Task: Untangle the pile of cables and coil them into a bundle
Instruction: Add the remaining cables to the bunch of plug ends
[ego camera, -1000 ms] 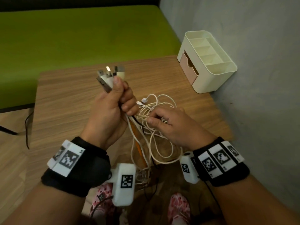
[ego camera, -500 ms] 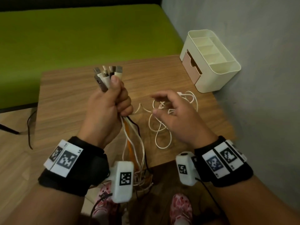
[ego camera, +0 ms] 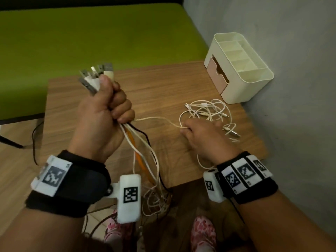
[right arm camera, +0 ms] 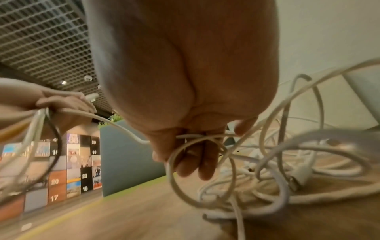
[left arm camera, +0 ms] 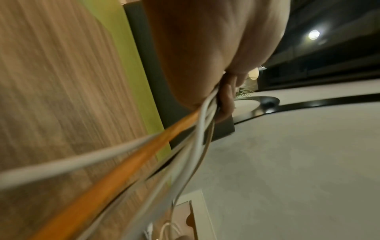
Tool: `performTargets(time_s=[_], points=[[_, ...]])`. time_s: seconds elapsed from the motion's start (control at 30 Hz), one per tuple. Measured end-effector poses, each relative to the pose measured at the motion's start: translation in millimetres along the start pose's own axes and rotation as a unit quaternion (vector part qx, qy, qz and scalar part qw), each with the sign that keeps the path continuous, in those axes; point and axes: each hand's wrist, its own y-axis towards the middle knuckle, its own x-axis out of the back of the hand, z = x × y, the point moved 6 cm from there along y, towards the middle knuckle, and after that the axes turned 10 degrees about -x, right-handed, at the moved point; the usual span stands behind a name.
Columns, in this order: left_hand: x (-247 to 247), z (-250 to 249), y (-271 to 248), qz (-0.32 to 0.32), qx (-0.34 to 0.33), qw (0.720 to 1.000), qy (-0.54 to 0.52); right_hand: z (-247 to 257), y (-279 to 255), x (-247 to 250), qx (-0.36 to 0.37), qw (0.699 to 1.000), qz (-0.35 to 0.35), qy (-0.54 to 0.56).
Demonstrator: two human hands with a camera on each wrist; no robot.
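My left hand [ego camera: 107, 113] is raised over the wooden table [ego camera: 160, 82] and grips a bunch of cables [ego camera: 140, 148] just below their USB plugs [ego camera: 96, 75], which stick up above the fist. White, orange and black strands hang from the fist past the table's near edge [left arm camera: 144, 149]. One white cable [ego camera: 156, 119] runs from the fist to my right hand [ego camera: 192, 130], which pinches it low over the table [right arm camera: 185, 136]. Beyond that hand a loose tangle of white cables [ego camera: 209, 111] lies on the wood [right arm camera: 277, 175].
A cream desk organiser [ego camera: 238, 68] with a pink drawer stands at the table's far right corner against the grey wall. A green surface [ego camera: 91, 33] lies beyond the table. Hanging cable ends bunch near my pink shoes [ego camera: 203, 231] under the near edge.
My right hand has carried the white tangle from beside the left fist out to the right and lowered it onto the table. The left hand has kept its grip and stayed up.
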Motion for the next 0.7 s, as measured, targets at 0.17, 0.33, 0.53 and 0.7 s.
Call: performTargets(time_s=[0.17, 0.33, 0.53, 0.7], points=[[11, 5, -6, -0.009, -0.039, 0.936, 0.351, 5, -10, 21, 0.023, 0.977, -0.010, 0.212], [4, 11, -7, 0.021, -0.036, 0.882, 0.469, 9, -18, 36, 0.107, 0.946, -0.099, 0.291], [7, 9, -6, -0.013, -0.033, 0.864, 0.503, 2, -22, 38, 0.125, 0.902, -0.048, 0.410], [3, 20, -7, 0.000, 0.007, 0.931, 0.366, 0, -17, 37, 0.116, 0.925, -0.086, 0.352]])
